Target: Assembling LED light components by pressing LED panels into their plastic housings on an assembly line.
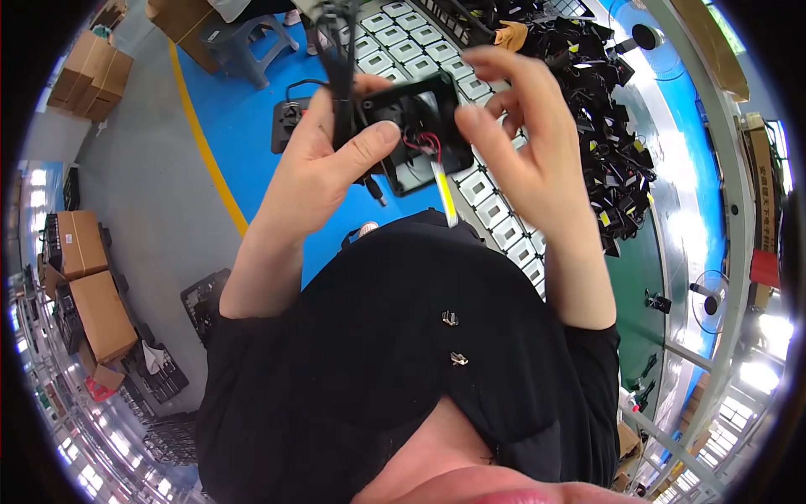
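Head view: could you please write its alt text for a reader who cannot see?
A person's left hand holds an open black housing with red wires inside and a yellow-and-white strip hanging out; the right hand is open beside it. Beyond lie rows of white square parts and a heap of black parts.

The left hand (323,172) grips, thumb (369,144) pointing inward, while the right hand (537,155) curves loosely, fingers (527,74) parted
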A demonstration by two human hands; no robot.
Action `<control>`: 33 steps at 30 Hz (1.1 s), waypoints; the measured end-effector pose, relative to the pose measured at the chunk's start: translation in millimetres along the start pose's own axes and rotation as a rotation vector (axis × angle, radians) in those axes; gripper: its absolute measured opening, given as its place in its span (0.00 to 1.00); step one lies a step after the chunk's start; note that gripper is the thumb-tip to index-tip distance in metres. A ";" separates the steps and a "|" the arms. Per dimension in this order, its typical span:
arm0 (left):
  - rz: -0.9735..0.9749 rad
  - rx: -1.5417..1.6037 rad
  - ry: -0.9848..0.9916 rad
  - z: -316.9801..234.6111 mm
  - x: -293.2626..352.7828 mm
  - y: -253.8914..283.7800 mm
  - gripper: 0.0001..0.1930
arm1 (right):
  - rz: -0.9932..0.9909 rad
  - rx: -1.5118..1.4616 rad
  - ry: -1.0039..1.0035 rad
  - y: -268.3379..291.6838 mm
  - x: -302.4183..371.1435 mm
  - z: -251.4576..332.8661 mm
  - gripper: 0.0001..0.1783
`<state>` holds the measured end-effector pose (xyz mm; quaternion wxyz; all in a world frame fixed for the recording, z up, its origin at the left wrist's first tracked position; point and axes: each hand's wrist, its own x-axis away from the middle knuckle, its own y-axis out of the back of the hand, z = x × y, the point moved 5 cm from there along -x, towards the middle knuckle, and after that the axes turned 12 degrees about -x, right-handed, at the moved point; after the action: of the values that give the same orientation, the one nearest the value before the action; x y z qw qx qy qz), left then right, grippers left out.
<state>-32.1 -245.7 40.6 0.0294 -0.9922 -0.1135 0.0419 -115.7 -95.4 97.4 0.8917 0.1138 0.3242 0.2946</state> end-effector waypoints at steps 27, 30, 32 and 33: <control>-0.135 0.106 -0.288 12.0 -6.6 -3.2 0.24 | 0.039 -0.929 -0.600 -18.8 20.2 -55.2 0.14; -0.144 -0.082 -0.348 9.1 -6.2 -3.7 0.26 | 0.159 -1.019 -0.770 -27.8 25.8 -38.2 0.19; -0.080 -0.240 -0.405 2.3 -4.7 -9.5 0.27 | 0.155 -1.116 -0.837 -31.3 23.8 -35.0 0.19; -0.099 -0.265 -0.415 6.1 -5.5 -8.3 0.28 | 0.169 -1.199 -0.893 -34.8 23.2 -36.8 0.18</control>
<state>-39.8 -238.6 35.5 -0.1230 -0.9507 -0.1703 0.2281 -109.4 -108.8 43.7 0.8221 -0.2580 -0.2939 0.4138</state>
